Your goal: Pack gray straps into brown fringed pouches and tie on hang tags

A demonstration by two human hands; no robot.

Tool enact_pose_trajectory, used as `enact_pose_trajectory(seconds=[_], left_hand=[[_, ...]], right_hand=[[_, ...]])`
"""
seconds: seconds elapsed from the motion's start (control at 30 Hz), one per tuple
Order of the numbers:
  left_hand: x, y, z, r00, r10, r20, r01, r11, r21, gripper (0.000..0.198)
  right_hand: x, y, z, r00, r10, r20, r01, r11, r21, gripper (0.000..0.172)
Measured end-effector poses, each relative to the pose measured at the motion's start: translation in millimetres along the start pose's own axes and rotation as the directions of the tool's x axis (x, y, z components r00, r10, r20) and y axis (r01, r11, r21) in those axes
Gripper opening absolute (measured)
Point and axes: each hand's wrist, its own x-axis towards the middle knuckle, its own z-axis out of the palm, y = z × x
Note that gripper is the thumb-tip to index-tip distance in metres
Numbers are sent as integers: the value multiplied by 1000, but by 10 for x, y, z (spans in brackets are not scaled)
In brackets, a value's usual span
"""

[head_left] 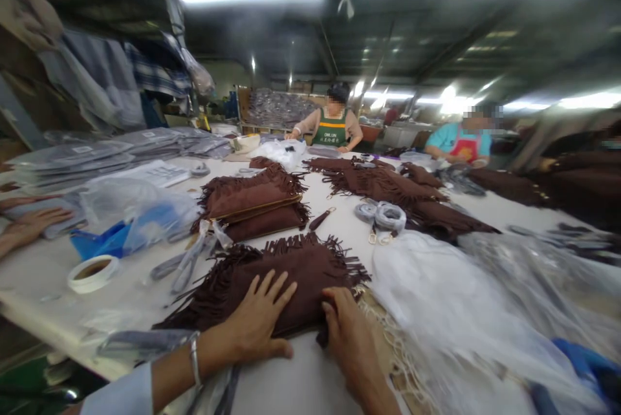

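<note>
A dark brown suede bag with fringe [286,269] lies on the white table [301,383] just in front of me. My left hand [257,321] lies flat on the bag with its fingers spread. My right hand [347,334] rests at the bag's lower right edge, fingers curled over the edge and pressing on it. A silver bangle sits on my left wrist.
More brown fringed bags [255,202] are stacked behind, others [388,185] farther back. A tape roll [93,273], scissors [191,260], plastic bags [140,208], white wrapping [436,292] and grey straps [383,216] lie around. Two people work at the far side; another person's hand [29,224] rests at left.
</note>
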Motion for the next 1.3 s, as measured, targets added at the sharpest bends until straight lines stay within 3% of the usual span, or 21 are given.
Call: enact_pose_trajectory(seconds=[0.1,0.27,0.4,0.5,0.6,0.77,0.87,1.03,1.17,1.3], left_hand=[[-165,47,167,999,-14,-31,15,1000,28,96],[-477,-66,209,999,-24,-46,28,996,83,83],[-714,-109,196,996,-50,-80,57,993,99,81],[-764,-107,171,997,-46,-67,53,993,103,83],[-726,-102,166,998,-48,-49,53,992,113,85],[-527,-91,173,999,-22,-41,27,991,135,87],[-338,-55,147,1000,-7,-26,11,990,141,88],[-82,82,114,999,37,-28,-32,988,152,84],[-42,168,107,994,107,-27,-102,983,154,81],[-41,55,34,975,223,-8,-219,964,153,82]], right_hand=[[-232,-196,-27,993,-89,82,93,995,-44,30],[-660,-346,-268,986,-131,103,133,991,-9,26],[-832,-78,-645,996,79,-33,-82,990,-117,27],[-922,166,-867,978,204,-46,-209,959,-189,26],[-976,275,-945,973,229,-5,-221,935,-277,25],[-872,260,-843,990,137,29,-109,884,-454,24],[-798,311,-800,993,106,51,-69,879,-471,14],[-837,480,-859,995,52,84,-4,873,-488,23],[-901,472,-932,997,26,73,17,849,-528,25],[-948,386,-955,1000,-14,15,21,804,-594,17]])
